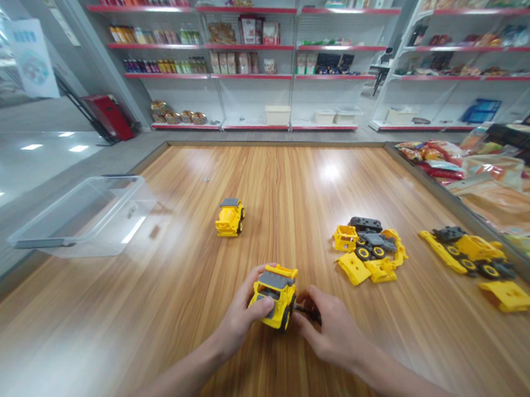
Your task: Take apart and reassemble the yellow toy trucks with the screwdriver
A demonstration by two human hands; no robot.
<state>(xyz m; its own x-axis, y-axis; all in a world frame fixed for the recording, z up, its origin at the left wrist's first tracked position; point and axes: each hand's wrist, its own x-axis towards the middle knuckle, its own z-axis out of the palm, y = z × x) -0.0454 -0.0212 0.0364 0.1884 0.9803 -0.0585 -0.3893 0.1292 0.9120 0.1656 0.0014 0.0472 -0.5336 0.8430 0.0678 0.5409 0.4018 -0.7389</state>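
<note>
My left hand (248,304) is wrapped round a yellow toy truck (276,314) with a grey roof and black wheels, its thumb on the front. At the truck's right side, my right hand (330,325) pinches a small dark screwdriver (313,313), partly hidden by the fingers. The screwdriver's thin shaft points at the truck's side near the wheel; whether it touches cannot be made out. Farther back on the wooden table stands a second yellow toy truck (229,218), also grey-roofed, apart from both hands.
Toy truck parts (353,268) in yellow, grey and black lie in a group to the right, with another group of parts (481,250) beyond. A clear plastic box (88,214) sits at the left edge. Bagged goods (497,197) lie past the right rim; stocked shelves (262,46) stand behind.
</note>
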